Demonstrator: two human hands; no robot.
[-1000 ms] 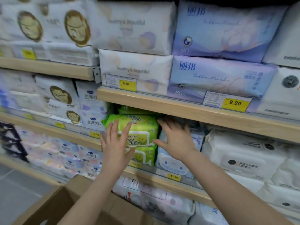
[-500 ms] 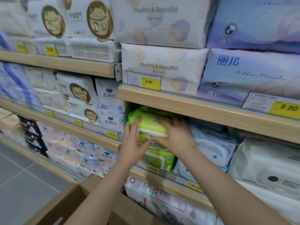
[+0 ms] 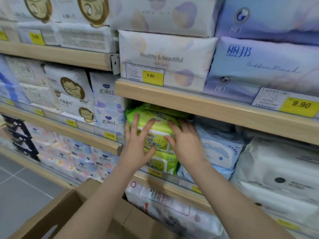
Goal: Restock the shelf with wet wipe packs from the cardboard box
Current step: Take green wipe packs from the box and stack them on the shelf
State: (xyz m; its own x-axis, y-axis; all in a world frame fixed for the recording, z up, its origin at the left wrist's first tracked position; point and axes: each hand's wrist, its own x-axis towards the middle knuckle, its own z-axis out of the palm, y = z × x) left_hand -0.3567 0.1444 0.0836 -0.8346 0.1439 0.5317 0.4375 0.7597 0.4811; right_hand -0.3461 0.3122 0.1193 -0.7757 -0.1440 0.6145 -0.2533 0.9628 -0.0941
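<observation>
Shop aisle, wooden shelf (image 3: 215, 109) tiers packed with tissue and wipe packs. Left hand (image 3: 136, 145) and right hand (image 3: 186, 144) both lie flat, fingers spread, pressing the top green wet wipe pack (image 3: 155, 121), which sits on a second green pack (image 3: 164, 163) in the middle tier. Cardboard box (image 3: 57, 214) below; contents not visible. Judged: this pack nearly seated; what stock is left cannot be told

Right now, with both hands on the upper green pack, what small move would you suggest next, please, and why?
Probably push the upper green pack a little further back. Both the left hand and right hand lie flat against its front with straight fingers, and it seems to overhang the green pack below.
</observation>
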